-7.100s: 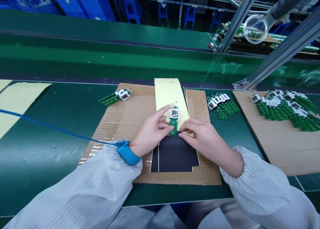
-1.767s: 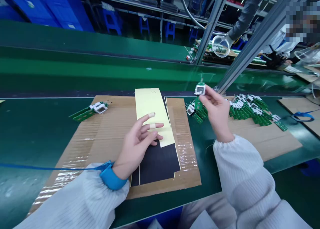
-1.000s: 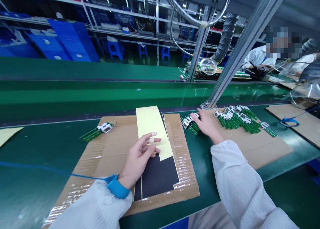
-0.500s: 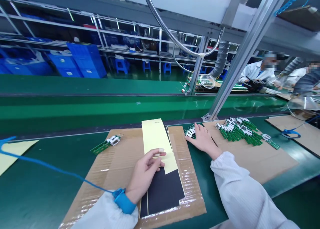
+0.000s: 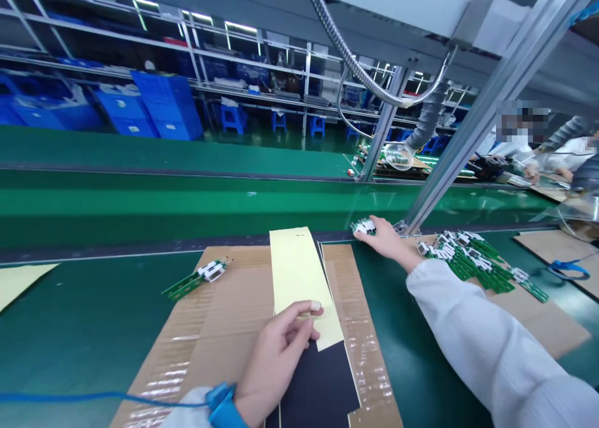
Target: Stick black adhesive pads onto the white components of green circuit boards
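The right hand [image 5: 387,239] grasps a bunch of small green circuit boards with white-framed parts [image 5: 365,226], thumb on the near side; the far fingers are mostly hidden. The bunch shows against the dark rail along the far edge of the green worktop [image 5: 421,347], and whether it is lifted clear of that edge cannot be told. A good hold here would press evenly on the outer boards, keeping the stack square so that no inner board slips, with fingertips off the white-framed faces.

The left hand [image 5: 276,356] is loosely curled over a pale yellow paper strip [image 5: 304,278], nothing visible between its fingers; whether it touches the paper is unclear. A light hand seems best, since the strip overlaps a flat black sheet [image 5: 321,384] and could slide.

Both lie on a brown corrugated cardboard piece [image 5: 229,322] with glossy tape. Two more boards [image 5: 199,277] rest at its far left corner. Beyond the right forearm, a fanned pile of similar boards [image 5: 468,259] lies on a second cardboard piece [image 5: 547,319].
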{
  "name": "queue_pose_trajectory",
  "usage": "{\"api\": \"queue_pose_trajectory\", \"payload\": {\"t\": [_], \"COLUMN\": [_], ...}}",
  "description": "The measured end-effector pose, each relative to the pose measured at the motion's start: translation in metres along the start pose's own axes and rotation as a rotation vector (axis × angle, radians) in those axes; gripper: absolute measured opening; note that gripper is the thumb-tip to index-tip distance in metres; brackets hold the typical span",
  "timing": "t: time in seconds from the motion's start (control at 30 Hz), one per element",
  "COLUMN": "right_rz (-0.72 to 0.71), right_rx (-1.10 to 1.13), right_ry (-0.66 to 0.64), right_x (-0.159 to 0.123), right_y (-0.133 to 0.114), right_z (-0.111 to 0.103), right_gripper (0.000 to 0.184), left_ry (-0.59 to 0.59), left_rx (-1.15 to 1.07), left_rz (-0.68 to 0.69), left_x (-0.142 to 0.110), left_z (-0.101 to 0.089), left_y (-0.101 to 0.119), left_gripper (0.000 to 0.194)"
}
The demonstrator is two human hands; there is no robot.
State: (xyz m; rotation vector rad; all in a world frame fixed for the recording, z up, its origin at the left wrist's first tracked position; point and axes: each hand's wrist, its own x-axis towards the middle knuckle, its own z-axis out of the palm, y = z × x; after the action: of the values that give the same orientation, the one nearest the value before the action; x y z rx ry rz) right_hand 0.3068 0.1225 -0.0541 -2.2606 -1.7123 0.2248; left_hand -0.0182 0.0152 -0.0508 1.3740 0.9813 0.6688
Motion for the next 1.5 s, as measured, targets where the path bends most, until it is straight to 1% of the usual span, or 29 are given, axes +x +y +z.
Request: {"api": "queue_pose_trajectory", "payload": {"t": [0.13,0.2,0.27,0.4,0.53,0.6,0.7,0.73,0.8,0.9,0.97,1.0,1.07,1.1,1.13,1.2,1.27,1.33,1.4,1.5], "right_rz": [0.128,0.196,0.251,0.300,0.281,0.254,0.210,0.195,0.159,0.074,-0.040,-0.129,-0.320,-0.406,-0.467,-0.544,-0.575,-0.568,-0.548,-0.513], "right_rx": [-0.019,-0.033,-0.052,-0.085,-0.103,-0.108,-0.105,-0.104,-0.105,-0.102,-0.083,-0.066,-0.029,-0.020,-0.012,0.017,0.065,0.129,0.191,0.274], "right_ry": [0.076,0.118,0.154,0.182,0.136,0.102,0.074,0.078,0.103,0.130,0.124,0.110,0.054,-0.001,-0.053,-0.162,-0.223,-0.244,-0.250,-0.253], "right_x": [0.071,0.095,0.109,0.121,0.126,0.128,0.128,0.126,0.121,0.103,0.079,0.062,0.019,-0.006,-0.031,-0.081,-0.121,-0.148,-0.161,-0.164], "right_y": [-0.004,-0.005,-0.006,-0.008,-0.009,-0.010,-0.012,-0.013,-0.019,-0.034,-0.049,-0.056,-0.070,-0.076,-0.080,-0.087,-0.090,-0.092,-0.093,-0.094], "right_z": [0.003,0.010,0.020,0.039,0.049,0.050,0.045,0.043,0.037,0.030,0.027,0.026,0.025,0.024,0.023,0.021,0.018,0.016,0.015,0.013], "right_gripper": [0.090,0.089,0.086,0.084,0.085,0.090,0.108,0.111,0.110,0.100,0.092,0.089,0.086,0.084,0.081,0.077,0.074,0.069,0.063,0.054], "left_ry": [0.002,0.005,0.009,0.028,0.020,0.014,0.009,0.006,-0.006,0.003,0.049,0.084,0.170,0.223,0.290,0.436,0.567,0.599,0.602,0.605], "left_rx": [0.016,0.020,0.027,0.028,0.024,0.025,0.023,0.019,0.005,0.045,0.189,0.291,0.508,0.634,0.776,0.999,1.163,1.231,1.239,1.225], "left_rz": [0.006,0.003,0.005,0.003,0.012,0.012,0.008,0.012,0.037,0.082,0.157,0.209,0.315,0.334,0.345,0.304,0.215,0.130,0.083,0.043], "left_x": [-0.002,-0.003,-0.004,-0.007,-0.008,-0.008,-0.006,-0.006,-0.006,-0.005,-0.003,-0.001,0.004,0.007,0.010,0.014,0.016,0.016,0.016,0.016], "left_z": [0.002,0.002,0.004,0.009,0.011,0.010,0.010,0.010,0.012,0.013,0.006,-0.001,-0.022,-0.037,-0.053,-0.085,-0.114,-0.133,-0.141,-0.143], "left_y": [-0.002,-0.003,-0.003,0.000,0.003,0.004,0.004,0.004,0.005,0.007,0.011,0.013,0.018,0.021,0.023,0.026,0.027,0.025,0.023,0.020], "left_gripper": [0.032,0.030,0.028,0.026,0.024,0.023,0.023,0.023,0.023,0.021,0.019,0.018,0.016,0.015,0.015,0.018,0.019,0.016,0.013,0.011]}}
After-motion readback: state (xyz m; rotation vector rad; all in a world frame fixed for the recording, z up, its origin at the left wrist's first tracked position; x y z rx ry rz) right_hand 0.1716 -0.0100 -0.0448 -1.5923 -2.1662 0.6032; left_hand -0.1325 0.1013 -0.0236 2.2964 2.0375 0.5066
